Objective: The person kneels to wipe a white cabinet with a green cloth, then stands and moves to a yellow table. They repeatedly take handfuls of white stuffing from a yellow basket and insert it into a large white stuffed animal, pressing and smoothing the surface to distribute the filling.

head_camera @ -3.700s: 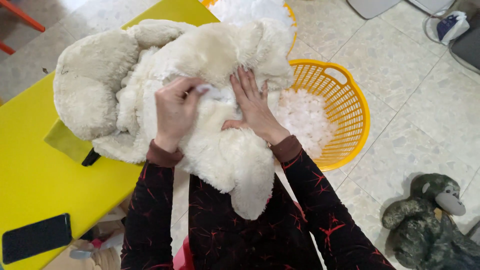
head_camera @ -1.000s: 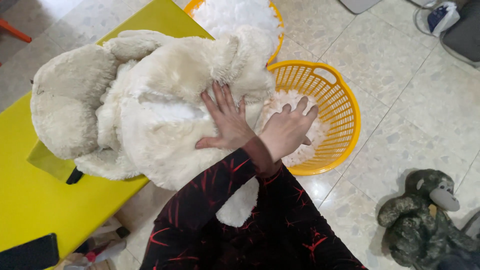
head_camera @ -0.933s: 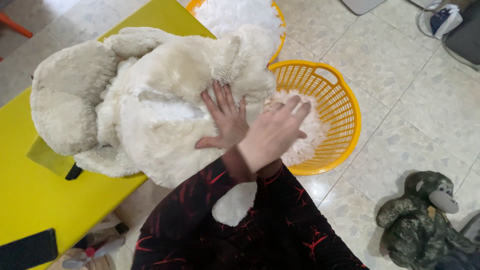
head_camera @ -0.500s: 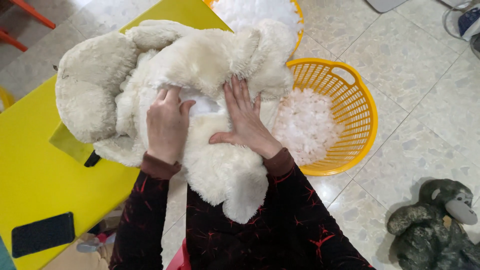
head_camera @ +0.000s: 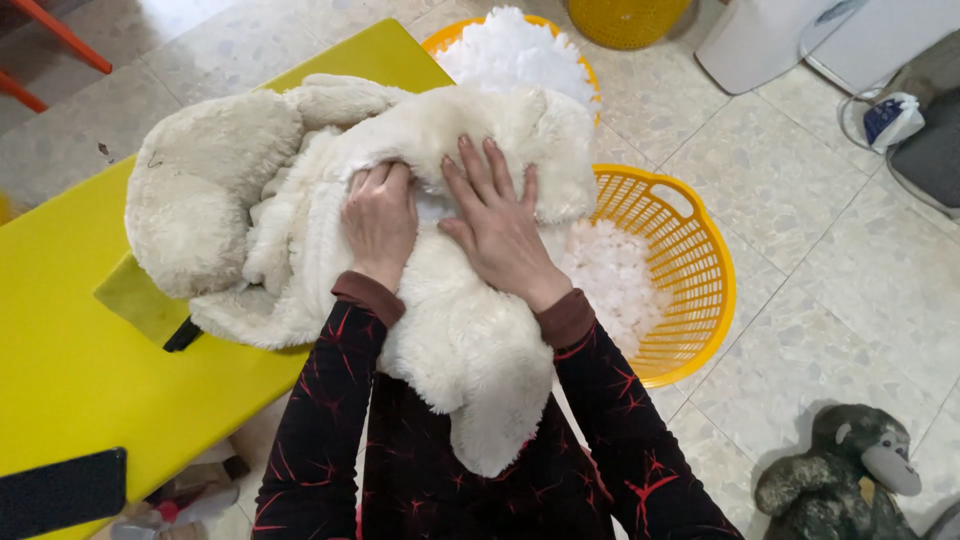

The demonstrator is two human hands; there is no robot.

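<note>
A large cream plush toy (head_camera: 250, 190) lies across the corner of a yellow table (head_camera: 80, 380) and hangs down over my lap. My left hand (head_camera: 380, 222) has its fingers curled into an opening in the toy's fur, where a bit of white stuffing shows. My right hand (head_camera: 497, 228) lies flat on the fur just to the right of it, fingers spread, pressing down. Both sleeves are dark with red marks.
A yellow plastic basket (head_camera: 700, 290) with white stuffing stands on the tiled floor to the right. A second basket (head_camera: 510, 50), heaped with stuffing, is beyond the toy. A black phone (head_camera: 60, 490) lies on the table. A grey-green monkey plush (head_camera: 850, 475) sits at lower right.
A second ago my right hand was reaching into the basket of stuffing on the right. It has come back onto the toy, and my left hand's fingers have curled into the opening.
</note>
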